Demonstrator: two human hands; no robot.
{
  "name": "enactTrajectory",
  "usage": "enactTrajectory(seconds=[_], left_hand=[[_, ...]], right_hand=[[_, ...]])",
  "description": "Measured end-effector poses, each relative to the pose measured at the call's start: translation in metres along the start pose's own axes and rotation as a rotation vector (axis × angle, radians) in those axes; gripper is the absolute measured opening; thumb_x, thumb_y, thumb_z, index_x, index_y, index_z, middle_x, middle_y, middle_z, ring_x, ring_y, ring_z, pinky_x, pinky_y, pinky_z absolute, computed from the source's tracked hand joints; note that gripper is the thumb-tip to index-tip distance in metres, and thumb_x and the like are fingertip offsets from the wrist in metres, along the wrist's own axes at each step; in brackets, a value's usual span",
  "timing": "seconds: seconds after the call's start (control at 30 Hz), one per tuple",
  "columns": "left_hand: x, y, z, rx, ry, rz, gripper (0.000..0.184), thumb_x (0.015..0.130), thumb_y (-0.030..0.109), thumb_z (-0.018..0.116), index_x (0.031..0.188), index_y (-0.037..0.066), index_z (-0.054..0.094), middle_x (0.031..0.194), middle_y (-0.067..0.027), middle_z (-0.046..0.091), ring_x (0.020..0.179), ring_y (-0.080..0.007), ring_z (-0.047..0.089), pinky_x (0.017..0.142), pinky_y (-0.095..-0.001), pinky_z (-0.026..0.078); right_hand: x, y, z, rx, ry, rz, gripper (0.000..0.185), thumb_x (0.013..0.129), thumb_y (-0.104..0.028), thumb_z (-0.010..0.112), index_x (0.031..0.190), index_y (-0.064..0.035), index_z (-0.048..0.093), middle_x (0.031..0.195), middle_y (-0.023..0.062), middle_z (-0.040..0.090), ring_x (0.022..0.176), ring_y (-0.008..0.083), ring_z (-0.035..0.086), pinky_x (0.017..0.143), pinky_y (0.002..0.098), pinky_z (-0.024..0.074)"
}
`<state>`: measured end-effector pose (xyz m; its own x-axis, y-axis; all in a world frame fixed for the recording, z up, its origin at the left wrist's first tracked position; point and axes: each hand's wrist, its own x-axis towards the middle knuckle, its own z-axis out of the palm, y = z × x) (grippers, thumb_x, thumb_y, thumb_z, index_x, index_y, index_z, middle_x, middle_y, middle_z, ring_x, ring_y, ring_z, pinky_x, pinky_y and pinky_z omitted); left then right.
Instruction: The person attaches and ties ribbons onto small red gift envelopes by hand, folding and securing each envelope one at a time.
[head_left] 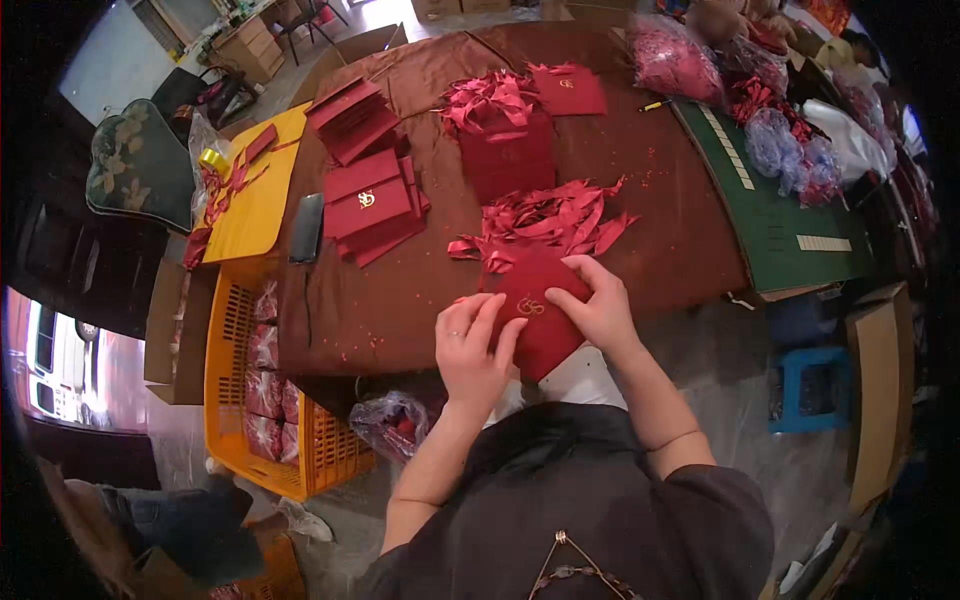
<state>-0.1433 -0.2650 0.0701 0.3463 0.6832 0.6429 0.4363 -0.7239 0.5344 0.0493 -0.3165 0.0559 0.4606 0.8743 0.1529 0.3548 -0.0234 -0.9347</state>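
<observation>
A flat red gift bag (pixel 545 335) with a gold emblem is held upright at the table's front edge, in front of my body. My right hand (pixel 600 305) grips its upper right edge, thumb across the front and fingers toward the back. At the left edge, my left hand (pixel 472 345) has its thumb and bent fingers closed on the bag beside the emblem; whether a ribbon end is also between them is hidden. Just beyond the bag lies a loose pile of red ribbons (pixel 560 222). Behind that pile is a stack of red bags (pixel 508 160) topped with more ribbons.
More red bags (pixel 372 205) are stacked at left, beside a black phone (pixel 306 228). An orange crate (pixel 222 370) holding wrapped red packs stands by the table's left side. To the right are a green board (pixel 770 215) and a blue stool (pixel 808 390). Another person's legs show lower left.
</observation>
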Motion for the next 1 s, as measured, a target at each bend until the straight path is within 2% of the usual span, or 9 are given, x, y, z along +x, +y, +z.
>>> enactTrajectory(seconds=[0.23, 0.3, 0.4, 0.47, 0.53, 0.63, 0.67, 0.87, 1.0], left_hand=[[-0.008, -0.033, 0.029, -0.035, -0.198, -0.288, 0.038, 0.075, 0.018, 0.085, 0.106, 0.006, 0.067, 0.098, -0.0093, 0.064, 0.096, -0.0313, 0.058, 0.088, -0.0417, 0.047], [-0.014, -0.044, 0.036, 0.057, -0.205, -0.273, 0.034, 0.073, 0.016, 0.085, 0.1, 0.005, 0.067, 0.094, -0.0082, 0.064, 0.096, -0.0311, 0.056, 0.086, -0.0425, 0.046], [-0.023, -0.055, 0.044, 0.119, -0.15, -0.222, 0.033, 0.072, 0.015, 0.085, 0.098, 0.006, 0.068, 0.091, -0.0085, 0.065, 0.094, -0.0317, 0.056, 0.085, -0.0427, 0.046], [-0.026, -0.058, 0.046, 0.143, -0.121, -0.186, 0.033, 0.072, 0.015, 0.085, 0.099, 0.006, 0.068, 0.092, -0.0092, 0.067, 0.095, -0.0324, 0.056, 0.085, -0.0429, 0.046], [-0.027, -0.059, 0.049, 0.153, -0.101, -0.173, 0.033, 0.074, 0.017, 0.085, 0.1, 0.006, 0.068, 0.094, -0.0097, 0.068, 0.094, -0.0325, 0.057, 0.085, -0.0434, 0.047], [-0.03, -0.062, 0.05, 0.151, -0.118, -0.2, 0.033, 0.075, 0.017, 0.085, 0.101, 0.005, 0.068, 0.096, -0.0097, 0.069, 0.094, -0.032, 0.06, 0.085, -0.0428, 0.048], [-0.03, -0.061, 0.05, 0.119, -0.12, -0.231, 0.033, 0.076, 0.018, 0.084, 0.101, 0.005, 0.068, 0.095, -0.0098, 0.069, 0.093, -0.0316, 0.061, 0.084, -0.0428, 0.048], [-0.022, -0.063, 0.039, -0.105, -0.212, -0.528, 0.031, 0.079, 0.016, 0.082, 0.104, 0.001, 0.07, 0.09, -0.0118, 0.071, 0.084, -0.0291, 0.067, 0.079, -0.0404, 0.053], [-0.025, -0.077, 0.033, -0.277, -0.243, -0.633, 0.035, 0.082, 0.013, 0.079, 0.114, 0.002, 0.072, 0.095, -0.0125, 0.073, 0.086, -0.0223, 0.07, 0.08, -0.0339, 0.054]], right_hand=[[-0.01, 0.038, 0.013, 0.096, -0.139, 0.064, 0.04, 0.085, -0.014, 0.079, 0.12, 0.0001, 0.065, 0.109, 0.0084, 0.07, 0.105, 0.0158, 0.064, 0.091, 0.0328, 0.0529], [-0.007, 0.041, 0.011, 0.178, -0.122, 0.023, 0.039, 0.086, -0.022, 0.078, 0.117, -0.0009, 0.066, 0.106, 0.0148, 0.072, 0.102, 0.0231, 0.069, 0.089, 0.0363, 0.0527], [0.033, 0.07, -0.025, -0.295, 0.313, -0.224, 0.024, 0.088, -0.025, 0.074, 0.102, -0.0054, 0.068, 0.094, 0.0133, 0.067, 0.093, 0.0335, 0.065, 0.08, 0.0429, 0.0511], [0.059, 0.079, -0.054, -0.376, 0.471, -0.033, 0.011, 0.089, -0.017, 0.069, 0.094, -0.007, 0.068, 0.092, 0.0118, 0.066, 0.09, 0.0323, 0.064, 0.078, 0.0436, 0.0517], [0.076, 0.087, -0.077, -0.583, 0.423, -0.299, 0.012, 0.083, -0.009, 0.07, 0.095, -0.0077, 0.069, 0.092, 0.01, 0.067, 0.088, 0.0305, 0.065, 0.078, 0.0408, 0.0534], [0.078, 0.077, -0.088, -0.662, -0.14, -0.383, 0.014, 0.081, -0.007, 0.068, 0.094, -0.0103, 0.069, 0.099, 0.0064, 0.067, 0.097, 0.0299, 0.065, 0.084, 0.0421, 0.0538], [0.075, 0.076, -0.081, -0.653, -0.175, -0.43, 0.014, 0.08, -0.007, 0.069, 0.094, -0.0103, 0.069, 0.098, 0.0062, 0.066, 0.098, 0.0292, 0.064, 0.084, 0.0417, 0.0543], [0.063, 0.088, -0.07, -0.804, -0.144, -0.479, 0.008, 0.081, -0.014, 0.074, 0.087, -0.0102, 0.07, 0.095, 0.0076, 0.065, 0.097, 0.0308, 0.063, 0.082, 0.0426, 0.0524], [0.042, 0.044, -0.047, -0.359, 0.081, -0.434, 0.011, 0.082, -0.009, 0.072, 0.093, -0.0066, 0.069, 0.091, 0.0099, 0.068, 0.086, 0.0311, 0.065, 0.076, 0.041, 0.0525]])
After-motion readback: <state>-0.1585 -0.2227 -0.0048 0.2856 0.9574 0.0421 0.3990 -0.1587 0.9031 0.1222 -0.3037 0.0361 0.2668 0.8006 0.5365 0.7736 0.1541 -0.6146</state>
